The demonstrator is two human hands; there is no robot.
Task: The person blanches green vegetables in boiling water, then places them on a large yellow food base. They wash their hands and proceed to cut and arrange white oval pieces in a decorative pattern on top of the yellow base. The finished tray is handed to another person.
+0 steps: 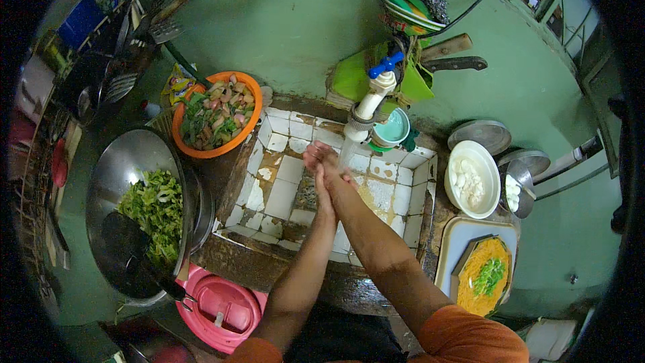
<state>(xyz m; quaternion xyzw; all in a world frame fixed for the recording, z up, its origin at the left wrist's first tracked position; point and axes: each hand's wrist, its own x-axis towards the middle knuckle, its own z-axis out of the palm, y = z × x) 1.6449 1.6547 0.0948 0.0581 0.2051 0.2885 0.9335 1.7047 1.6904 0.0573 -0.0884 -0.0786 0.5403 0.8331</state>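
Note:
Both my hands are together over a white-tiled sink [280, 183], beside the water running from a tap [363, 117] with a blue handle. My left hand [325, 187] is closed around my right wrist. Beyond it, my right hand [318, 154] has its fingers loosely apart, somewhat blurred, with nothing seen in them. The sink's tiles are worn and stained, with brown patches. Close behind the tap stands a small tub [392, 128] with pale turquoise contents.
On the left are a wok [114, 161] of chopped greens and an orange bowl [252, 115] of cut vegetables. A pink lidded container [195, 306] sits below. To the right are a white bowl [492, 188] and a tray [449, 249] with grated orange food. Knives [457, 64] hang behind the tap.

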